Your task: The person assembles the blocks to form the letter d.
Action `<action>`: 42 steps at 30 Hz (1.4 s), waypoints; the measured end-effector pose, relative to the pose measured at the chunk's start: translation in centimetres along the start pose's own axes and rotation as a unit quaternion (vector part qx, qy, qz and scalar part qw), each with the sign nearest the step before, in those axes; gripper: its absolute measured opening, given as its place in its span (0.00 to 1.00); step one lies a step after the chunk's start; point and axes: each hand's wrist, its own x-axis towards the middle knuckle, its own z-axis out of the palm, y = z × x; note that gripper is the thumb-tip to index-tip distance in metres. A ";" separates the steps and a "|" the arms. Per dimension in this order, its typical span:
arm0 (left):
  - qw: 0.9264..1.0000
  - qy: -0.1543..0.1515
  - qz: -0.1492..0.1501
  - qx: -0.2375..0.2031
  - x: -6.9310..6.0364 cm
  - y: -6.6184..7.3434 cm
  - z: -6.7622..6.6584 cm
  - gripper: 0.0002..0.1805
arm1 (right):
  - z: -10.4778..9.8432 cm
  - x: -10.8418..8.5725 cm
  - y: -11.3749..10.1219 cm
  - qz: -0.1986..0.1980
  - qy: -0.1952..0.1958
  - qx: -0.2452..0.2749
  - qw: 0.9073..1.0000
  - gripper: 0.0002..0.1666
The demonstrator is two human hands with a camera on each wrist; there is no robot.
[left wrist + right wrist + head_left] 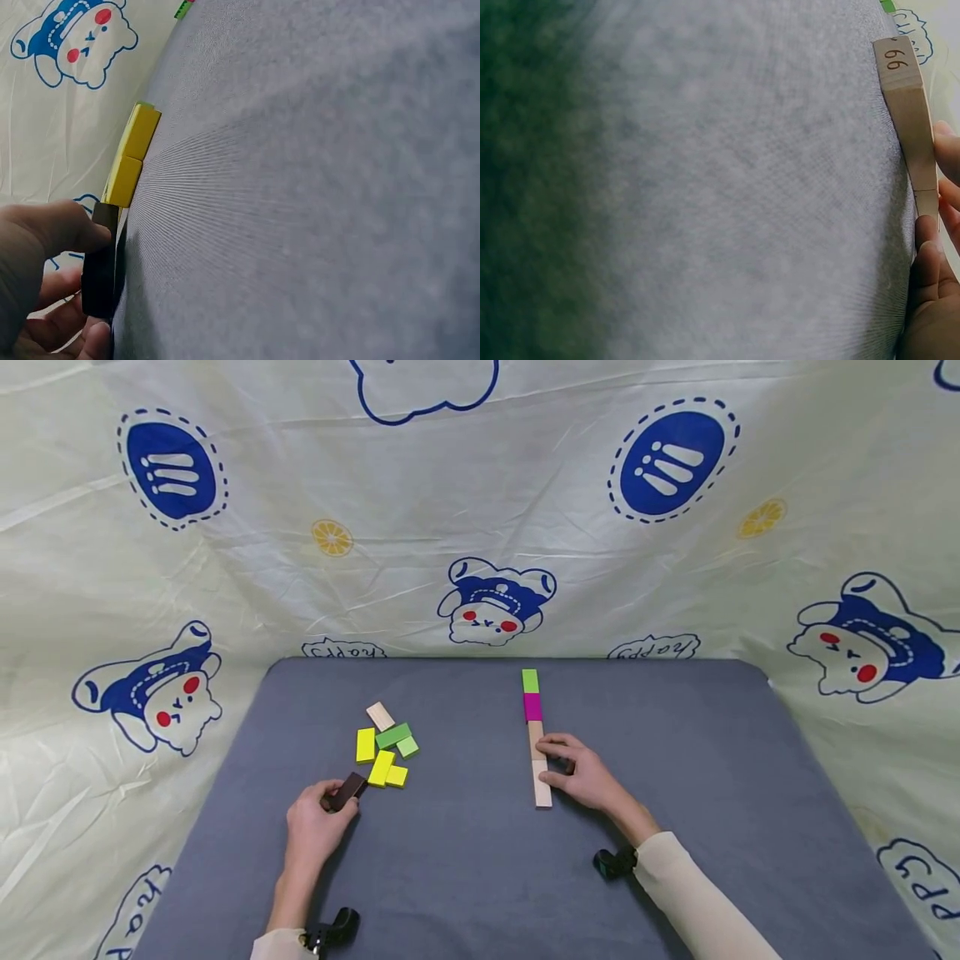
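Pale fabric sleeves (697, 893) lay nearest the head camera, with a black wrist-worn camera (341, 929) beside the left cuff. Pinched between thumb and fingers of the left grip (318, 827) was a dark brown rectangular block (349, 791); whether it was clear of the grey fabric-covered surface (450, 877) could not be told. Just beyond that grip's fingertips lay a bright yellow rectangular block (380, 769), close to the dark one's far end, and past it a loose group: two other yellow blocks (365, 746), two green blocks (393, 737) and a plain pale wooden block (380, 716). Well to the right, the right grip (588, 772) had bent fingers touching two pale wooden blocks (542, 793) set end to end; a true pinch there could not be told. Beyond it their line ran on through a magenta block (533, 707) to a light green block (530, 681). The step in hand looked like picking out the dark piece while steadying the line; next seemed to call for a clean lift, without nudging the yellow neighbour.
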 end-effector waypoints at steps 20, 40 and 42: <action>0.994 0.036 0.079 -0.063 -0.1 1.3 -0.7 0.19 | 0.3 0.0 -0.3 0.014 -0.012 -0.008 1.000 0.29; 0.965 -0.097 0.225 -0.094 3.1 9.9 6.0 0.18 | 0.0 -0.2 -0.1 0.007 0.000 -0.010 1.000 0.29; 0.962 -0.112 0.236 -0.080 3.6 10.6 6.7 0.18 | 0.1 -0.1 -0.1 0.006 -0.001 -0.010 1.000 0.29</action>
